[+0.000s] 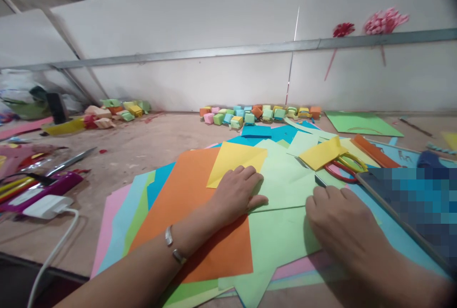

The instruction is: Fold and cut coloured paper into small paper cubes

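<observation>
My left hand (237,191) rests palm down, over the border of an orange sheet (193,193), a yellow square (237,158) and a light green paper (282,179). Its fingers lie together, a little bent, with the thumb apart. My right hand (339,217) is closed at the right end of that light green paper's lower edge; its fingertips are partly hidden. More light green paper (282,234) lies beneath. Just beyond my right hand are scissors with red and yellow-green handles (344,167), partly under a folded yellow piece (321,153).
Small folded paper cubes (250,115) line the wall. A tablet-like device (403,213) lies at the right, near a green sheet (364,123). At the left are a purple power bank (60,189), a white charger (48,206) with its cable, and more folded pieces (134,109).
</observation>
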Demonstrator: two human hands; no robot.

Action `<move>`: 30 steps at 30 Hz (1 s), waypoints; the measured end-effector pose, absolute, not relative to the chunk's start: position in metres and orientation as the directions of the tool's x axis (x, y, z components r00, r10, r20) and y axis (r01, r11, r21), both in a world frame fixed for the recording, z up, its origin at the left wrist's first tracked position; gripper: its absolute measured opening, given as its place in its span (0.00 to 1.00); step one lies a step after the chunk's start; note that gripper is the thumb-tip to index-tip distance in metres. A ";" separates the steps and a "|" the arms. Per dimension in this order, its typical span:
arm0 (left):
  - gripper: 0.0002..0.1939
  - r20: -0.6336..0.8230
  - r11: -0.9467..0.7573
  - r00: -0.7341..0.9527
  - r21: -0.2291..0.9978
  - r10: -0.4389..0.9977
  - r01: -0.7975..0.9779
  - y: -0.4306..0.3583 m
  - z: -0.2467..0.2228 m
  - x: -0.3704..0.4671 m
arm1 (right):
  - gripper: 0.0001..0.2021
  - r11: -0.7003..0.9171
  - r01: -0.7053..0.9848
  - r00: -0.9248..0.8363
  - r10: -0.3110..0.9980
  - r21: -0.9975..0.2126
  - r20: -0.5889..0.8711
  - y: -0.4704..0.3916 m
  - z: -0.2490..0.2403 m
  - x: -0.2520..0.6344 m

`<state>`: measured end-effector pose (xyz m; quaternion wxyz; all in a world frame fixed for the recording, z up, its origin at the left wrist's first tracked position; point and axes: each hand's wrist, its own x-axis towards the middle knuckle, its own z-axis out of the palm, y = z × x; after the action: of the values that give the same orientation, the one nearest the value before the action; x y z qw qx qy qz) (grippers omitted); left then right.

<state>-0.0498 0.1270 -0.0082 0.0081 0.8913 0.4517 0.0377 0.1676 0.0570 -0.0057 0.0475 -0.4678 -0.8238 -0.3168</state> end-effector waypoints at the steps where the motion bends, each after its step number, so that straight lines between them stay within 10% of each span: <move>1: 0.21 0.061 -0.592 0.589 0.044 0.806 0.805 0.127 -0.008 -0.050 | 0.11 0.428 0.794 -0.594 0.695 0.431 0.405 0.058 -0.004 0.165; 7: 0.11 0.090 -0.606 0.603 0.001 0.792 0.796 0.125 -0.008 -0.047 | 0.11 0.800 0.594 -0.777 0.543 0.085 0.318 0.069 -0.017 0.145; 19: 0.12 0.060 -0.595 0.594 -0.017 0.802 0.804 0.124 -0.008 -0.048 | 0.12 0.537 0.753 -0.658 0.613 0.380 0.437 0.048 -0.011 0.153; 30: 0.16 0.092 -0.591 0.584 0.119 0.806 0.798 0.123 -0.003 -0.049 | 0.11 0.784 0.604 -0.763 0.518 0.143 0.386 0.079 -0.026 0.153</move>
<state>-0.0490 0.1230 -0.0030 0.0324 0.8894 0.4509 0.0683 0.1527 0.0790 -0.0258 0.1651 -0.3017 -0.9299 -0.1303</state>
